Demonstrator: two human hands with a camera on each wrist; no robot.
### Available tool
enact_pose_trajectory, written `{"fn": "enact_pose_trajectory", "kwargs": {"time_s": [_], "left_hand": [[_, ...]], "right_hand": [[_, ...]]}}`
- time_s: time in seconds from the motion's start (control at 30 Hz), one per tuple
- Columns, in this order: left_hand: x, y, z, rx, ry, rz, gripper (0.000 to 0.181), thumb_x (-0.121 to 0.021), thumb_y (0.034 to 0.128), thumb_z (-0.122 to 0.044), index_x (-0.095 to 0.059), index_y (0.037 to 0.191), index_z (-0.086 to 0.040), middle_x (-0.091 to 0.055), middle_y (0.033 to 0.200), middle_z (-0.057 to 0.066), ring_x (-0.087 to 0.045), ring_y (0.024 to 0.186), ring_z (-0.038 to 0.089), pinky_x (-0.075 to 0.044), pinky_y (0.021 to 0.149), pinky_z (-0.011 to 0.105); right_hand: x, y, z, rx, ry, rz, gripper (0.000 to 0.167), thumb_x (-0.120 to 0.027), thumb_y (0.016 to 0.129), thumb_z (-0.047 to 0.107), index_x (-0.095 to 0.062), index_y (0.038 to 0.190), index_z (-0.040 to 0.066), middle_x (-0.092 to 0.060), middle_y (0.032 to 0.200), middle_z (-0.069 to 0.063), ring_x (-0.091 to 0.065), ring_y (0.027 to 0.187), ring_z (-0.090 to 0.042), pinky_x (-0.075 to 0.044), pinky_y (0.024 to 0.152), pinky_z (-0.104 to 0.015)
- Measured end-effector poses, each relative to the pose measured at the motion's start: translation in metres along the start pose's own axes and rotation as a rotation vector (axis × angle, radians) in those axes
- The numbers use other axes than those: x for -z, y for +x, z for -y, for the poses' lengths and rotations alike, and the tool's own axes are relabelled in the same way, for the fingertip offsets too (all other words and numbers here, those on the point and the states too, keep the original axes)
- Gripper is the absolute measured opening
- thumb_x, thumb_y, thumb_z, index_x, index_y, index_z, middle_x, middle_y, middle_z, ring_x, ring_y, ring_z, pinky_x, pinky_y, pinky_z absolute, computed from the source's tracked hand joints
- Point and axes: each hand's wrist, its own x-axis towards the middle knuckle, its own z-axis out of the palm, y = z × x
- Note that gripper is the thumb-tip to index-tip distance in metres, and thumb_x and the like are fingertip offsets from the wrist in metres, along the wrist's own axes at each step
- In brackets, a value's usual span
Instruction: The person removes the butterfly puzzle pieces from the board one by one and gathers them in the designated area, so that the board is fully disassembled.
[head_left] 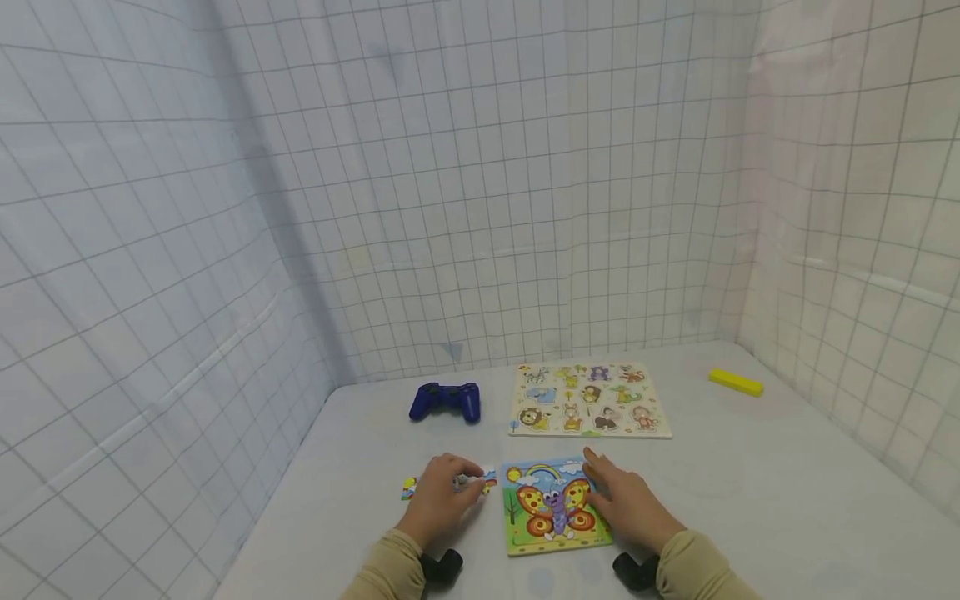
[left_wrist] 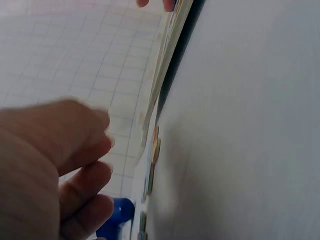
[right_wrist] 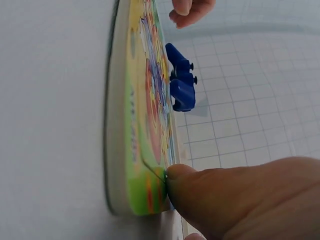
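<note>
A square butterfly puzzle (head_left: pixel 557 510) lies flat on the table in the head view. My right hand (head_left: pixel 628 503) rests at its right edge, and in the right wrist view the thumb (right_wrist: pixel 220 192) touches the edge of the puzzle (right_wrist: pixel 150 110). Left of the puzzle, my left hand (head_left: pixel 441 498) hovers with bent fingers over small colourful pieces (head_left: pixel 408 487). The left wrist view shows the left hand (left_wrist: pixel 65 155) above the table, apart from the flat pieces (left_wrist: pixel 154 155), with nothing visible between its fingers.
Behind the hands lie a blue game controller (head_left: pixel 446 401) and a large animal puzzle board (head_left: pixel 588 400). A yellow block (head_left: pixel 736 382) sits at the back right of the white table (head_left: pixel 750 475). Grid-patterned sheets (head_left: pixel 480 208) hang around the table.
</note>
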Motion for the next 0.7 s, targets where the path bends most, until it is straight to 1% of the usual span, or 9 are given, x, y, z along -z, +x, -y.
{"fn": "enact_pose_trajectory", "kwargs": {"time_s": [0.07,0.17,0.23,0.3,0.37,0.43,0.53,0.57,0.7], "left_hand": [[-0.001,-0.002,-0.011,-0.04,0.003,0.098,0.03,-0.079,0.0899,-0.041,-0.075,0.112,-0.021,-0.067,0.11,-0.006,-0.058,0.106,0.017,-0.05,0.093,0.042],[-0.005,-0.004,-0.024,-0.136,0.043,0.262,0.062,-0.078,0.0823,-0.063,-0.067,0.13,-0.025,-0.064,0.126,-0.005,-0.055,0.119,0.019,-0.046,0.102,0.049],[-0.007,-0.006,-0.03,-0.174,0.066,0.338,0.077,-0.077,0.0766,-0.072,-0.062,0.137,-0.028,-0.061,0.134,-0.006,-0.051,0.126,0.02,-0.043,0.106,0.053],[-0.009,-0.007,-0.033,-0.185,0.077,0.379,0.083,-0.077,0.0739,-0.075,-0.058,0.14,-0.028,-0.059,0.138,-0.006,-0.05,0.129,0.02,-0.042,0.107,0.055],[-0.01,-0.007,-0.034,-0.17,0.066,0.401,0.085,-0.078,0.0734,-0.075,-0.057,0.142,-0.028,-0.058,0.139,-0.008,-0.049,0.129,0.019,-0.042,0.107,0.055],[-0.01,-0.007,-0.033,-0.154,0.052,0.408,0.087,-0.078,0.0739,-0.075,-0.055,0.144,-0.028,-0.058,0.14,-0.009,-0.048,0.129,0.018,-0.04,0.109,0.055],[-0.009,-0.007,-0.033,-0.143,0.032,0.416,0.088,-0.077,0.0746,-0.074,-0.053,0.146,-0.029,-0.057,0.14,-0.01,-0.047,0.13,0.018,-0.039,0.11,0.056],[-0.009,-0.007,-0.032,-0.148,0.037,0.411,0.089,-0.077,0.0747,-0.075,-0.052,0.147,-0.028,-0.057,0.141,-0.009,-0.048,0.131,0.019,-0.039,0.11,0.057],[-0.007,-0.007,-0.034,-0.142,0.107,0.362,0.096,-0.073,0.0729,-0.081,-0.053,0.148,-0.024,-0.055,0.143,-0.003,-0.047,0.134,0.023,-0.04,0.109,0.058]], "right_hand": [[0.0,-0.001,0.001,0.039,-0.015,-0.014,0.07,-0.073,0.095,0.016,-0.041,0.157,0.006,-0.062,0.145,-0.011,-0.038,0.147,-0.045,-0.031,0.117,-0.064],[0.0,-0.002,0.001,0.195,0.001,-0.005,0.07,-0.077,0.093,0.023,-0.047,0.153,0.005,-0.05,0.154,-0.018,-0.033,0.148,-0.051,-0.03,0.114,-0.07],[-0.001,-0.003,0.001,0.3,0.004,0.047,0.072,-0.079,0.091,0.035,-0.051,0.152,0.009,-0.042,0.16,-0.019,-0.027,0.15,-0.052,-0.028,0.112,-0.075],[-0.002,-0.003,0.001,0.373,0.03,0.147,0.073,-0.078,0.09,0.046,-0.053,0.151,0.014,-0.037,0.163,-0.017,-0.02,0.152,-0.052,-0.024,0.111,-0.079],[-0.003,-0.004,0.002,0.4,0.026,0.227,0.072,-0.077,0.088,0.054,-0.057,0.149,0.02,-0.038,0.164,-0.014,-0.02,0.153,-0.052,-0.023,0.109,-0.081],[-0.004,-0.006,0.003,0.409,0.021,0.279,0.067,-0.075,0.089,0.055,-0.059,0.146,0.024,-0.039,0.163,-0.012,-0.02,0.152,-0.053,-0.024,0.107,-0.082],[-0.004,-0.007,0.005,0.428,0.011,0.304,0.057,-0.074,0.093,0.049,-0.062,0.143,0.026,-0.042,0.162,-0.011,-0.023,0.15,-0.055,-0.026,0.107,-0.081],[-0.003,-0.008,0.006,0.428,0.011,0.311,0.055,-0.073,0.093,0.047,-0.063,0.143,0.026,-0.042,0.162,-0.01,-0.024,0.151,-0.054,-0.026,0.107,-0.081],[-0.003,-0.009,0.01,0.415,0.013,0.343,0.052,-0.071,0.095,0.044,-0.061,0.144,0.029,-0.044,0.161,-0.007,-0.023,0.152,-0.051,-0.024,0.109,-0.079]]}}
